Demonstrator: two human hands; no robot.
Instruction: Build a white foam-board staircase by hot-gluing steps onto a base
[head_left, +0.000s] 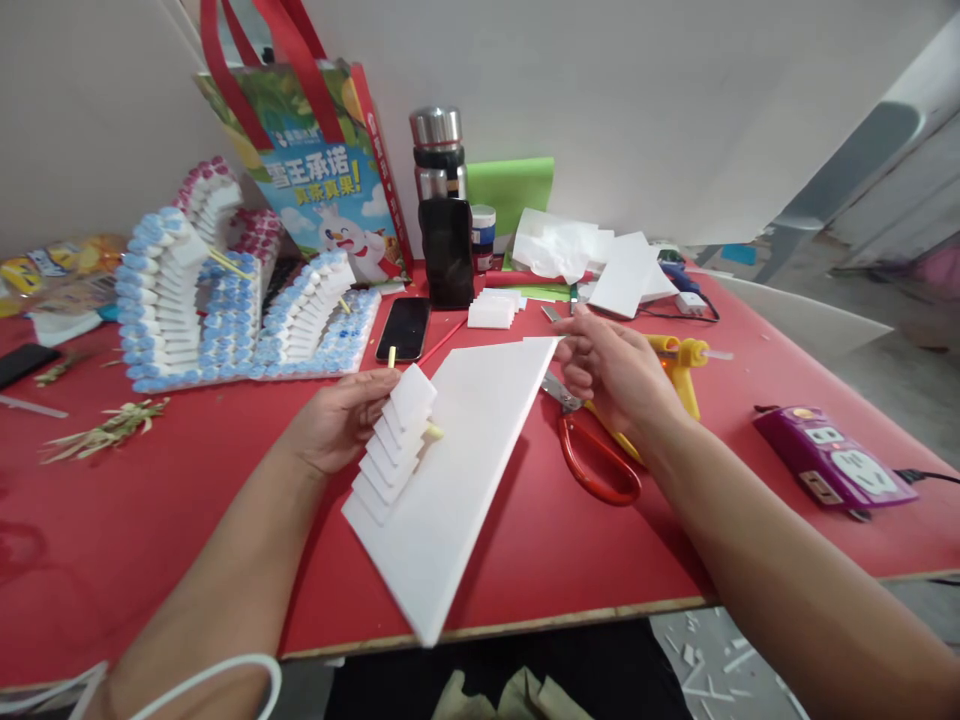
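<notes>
A white foam board (465,440) lies tilted in front of me, its right edge raised off the table. Along its left side stands a stepped row of overlapping thin white foam pieces (394,450), with a pale yellow stick (434,431) poking through. My left hand (341,415) is closed on this stepped row from the left, fingertips partly hidden behind it. Another pale yellow tip (391,356) shows above those fingers. My right hand (611,360) is closed at the board's far right corner, thumb and fingers pinched together there. Red-handled scissors (598,460) lie beneath my right wrist.
Blue-and-white stepped models (195,300) stand at left near a printed bag (330,180). Behind the board are a phone (403,328), stacked white pieces (493,309) and a steel flask (437,150). A yellow glue gun (684,370) and purple power socket (832,455) are at right.
</notes>
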